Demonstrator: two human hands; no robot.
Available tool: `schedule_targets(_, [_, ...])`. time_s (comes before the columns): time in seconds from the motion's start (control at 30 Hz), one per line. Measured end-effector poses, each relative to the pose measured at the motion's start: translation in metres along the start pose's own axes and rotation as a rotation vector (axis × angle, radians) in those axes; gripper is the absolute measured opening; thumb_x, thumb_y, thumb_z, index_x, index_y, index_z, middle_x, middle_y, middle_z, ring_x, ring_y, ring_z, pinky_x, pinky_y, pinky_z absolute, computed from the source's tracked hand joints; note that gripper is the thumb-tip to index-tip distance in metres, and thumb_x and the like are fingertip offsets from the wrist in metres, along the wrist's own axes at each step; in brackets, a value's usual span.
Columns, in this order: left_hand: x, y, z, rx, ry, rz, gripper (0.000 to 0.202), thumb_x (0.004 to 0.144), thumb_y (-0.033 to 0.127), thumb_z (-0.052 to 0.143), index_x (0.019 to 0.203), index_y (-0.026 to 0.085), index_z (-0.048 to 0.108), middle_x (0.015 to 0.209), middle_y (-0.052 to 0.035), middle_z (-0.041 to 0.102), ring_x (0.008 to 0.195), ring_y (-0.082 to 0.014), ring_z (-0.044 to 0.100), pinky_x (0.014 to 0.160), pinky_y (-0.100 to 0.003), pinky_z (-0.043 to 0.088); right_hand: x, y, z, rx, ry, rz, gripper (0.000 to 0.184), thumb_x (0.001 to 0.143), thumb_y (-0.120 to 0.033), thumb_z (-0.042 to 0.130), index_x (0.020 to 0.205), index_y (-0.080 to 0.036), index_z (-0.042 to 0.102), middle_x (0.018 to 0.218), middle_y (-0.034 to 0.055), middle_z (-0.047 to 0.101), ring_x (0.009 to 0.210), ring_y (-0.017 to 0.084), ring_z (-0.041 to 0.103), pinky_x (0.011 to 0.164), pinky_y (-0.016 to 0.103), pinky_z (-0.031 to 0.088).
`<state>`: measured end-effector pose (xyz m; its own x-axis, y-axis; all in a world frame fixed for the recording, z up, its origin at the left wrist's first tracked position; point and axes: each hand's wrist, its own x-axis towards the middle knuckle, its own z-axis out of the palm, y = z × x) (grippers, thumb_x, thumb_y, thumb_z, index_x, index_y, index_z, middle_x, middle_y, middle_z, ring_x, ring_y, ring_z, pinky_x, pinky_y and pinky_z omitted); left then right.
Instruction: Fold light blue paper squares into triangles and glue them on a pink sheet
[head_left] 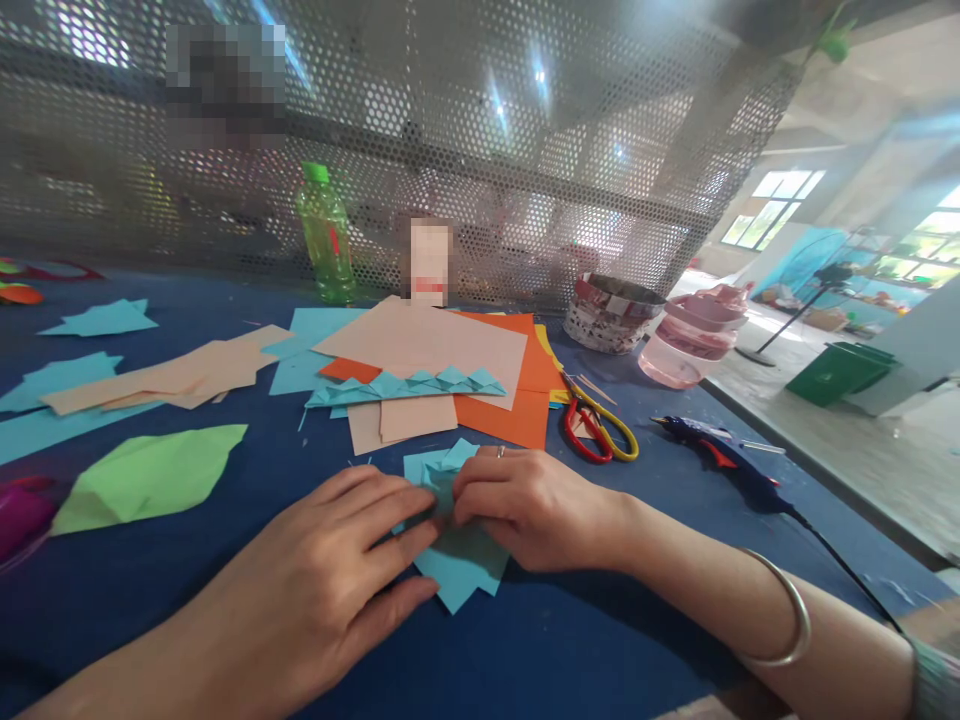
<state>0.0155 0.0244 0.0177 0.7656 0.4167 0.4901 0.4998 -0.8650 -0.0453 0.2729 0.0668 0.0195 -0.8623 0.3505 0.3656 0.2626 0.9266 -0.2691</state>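
On the blue table, a folded light-blue sheet of paper (469, 560) lies between my hands. My left hand (337, 560) rests over its left side, fingers stretched out and slightly apart, fingertips on the paper. My right hand (529, 505) is closed, with curled fingers pinching the paper near its upper middle; the exact fold under the fingertips is hidden. Just beyond, a pleated light-blue paper strip (409, 388) lies on beige sheets (435, 345) and orange sheets (517, 418).
Scissors (600, 430) and a glue gun (727, 460) with its cord lie at right. Behind them stand a round tub (611, 315) and a pink-lidded jar (694, 340). A green bottle (326, 235) stands by the perforated screen. Green paper (154, 475) and beige strips (180, 375) lie left.
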Motion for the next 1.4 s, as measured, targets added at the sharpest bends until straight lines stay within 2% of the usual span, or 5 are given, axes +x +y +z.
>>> schedule_targets(0.43, [0.002,0.001,0.001,0.055,0.001,0.052,0.019,0.101,0.028,0.06,0.113,0.021,0.073,0.116,-0.0047,0.076,0.103,-0.0224,0.07,0.099,-0.039,0.049,0.0,-0.001,-0.001,-0.041,0.061,-0.069,0.03,0.085,0.0,0.048,0.099,-0.015,0.069,0.098,0.0088,0.072,0.085,0.017,0.065,0.078,0.028,0.056])
schedule_targets(0.57, [0.002,0.002,0.002,0.041,0.007,0.051,0.018,0.102,0.028,0.06,0.111,0.02,0.073,0.115,-0.0048,0.075,0.104,-0.0229,0.069,0.1,-0.04,0.047,-0.001,0.0,-0.001,-0.074,0.093,-0.132,0.028,0.083,0.001,0.048,0.088,-0.016,0.07,0.095,0.0077,0.073,0.079,0.016,0.063,0.07,0.027,0.054])
schedule_targets(0.9, [0.003,0.011,0.009,-0.014,0.103,-0.037,0.029,0.108,0.028,0.049,0.104,0.018,0.076,0.108,-0.0061,0.076,0.1,-0.0223,0.068,0.098,-0.041,0.047,-0.003,0.001,-0.001,-0.19,0.04,-0.126,0.021,0.083,-0.004,0.051,0.071,-0.017,0.063,0.086,0.007,0.07,0.073,0.016,0.057,0.065,0.028,0.051])
schedule_targets(1.1, [0.005,0.011,0.01,-0.02,0.133,-0.037,0.03,0.108,0.027,0.049,0.104,0.017,0.076,0.104,-0.0054,0.076,0.1,-0.0221,0.068,0.099,-0.04,0.046,-0.002,-0.001,0.001,-0.173,0.059,-0.153,0.024,0.086,-0.005,0.048,0.081,-0.015,0.069,0.093,0.0071,0.072,0.074,0.015,0.06,0.069,0.028,0.052])
schedule_targets(1.4, [0.005,0.012,0.008,-0.023,0.136,-0.028,0.028,0.107,0.026,0.051,0.103,0.015,0.077,0.105,-0.0056,0.077,0.099,-0.0221,0.068,0.1,-0.041,0.044,-0.001,0.0,-0.002,-0.191,0.033,-0.117,0.024,0.083,-0.005,0.048,0.072,-0.017,0.066,0.084,0.0061,0.07,0.07,0.016,0.058,0.064,0.028,0.051])
